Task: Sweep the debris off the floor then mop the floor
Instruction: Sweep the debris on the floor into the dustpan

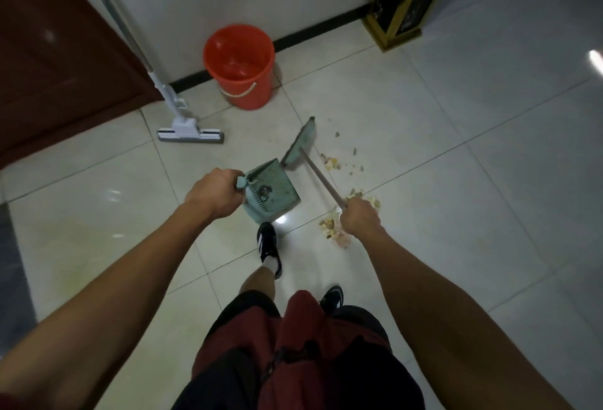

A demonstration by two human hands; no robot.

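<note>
Both bare forearms reach forward and down, wrists roughly level. The left hand (213, 192) is curled in a fist around a handle, knuckles up. The right hand (360, 216) is also fisted, gripping a thin stick that angles away forward-left.

Both forearms are bare down to the left hand (213, 192) and right hand (360, 216) — no sleeves, watch or rings show. The person wears dark red and black shorts (293, 354), a white sock (273, 262), and black sneakers (267, 240) — white stripes on the forward one.
</note>
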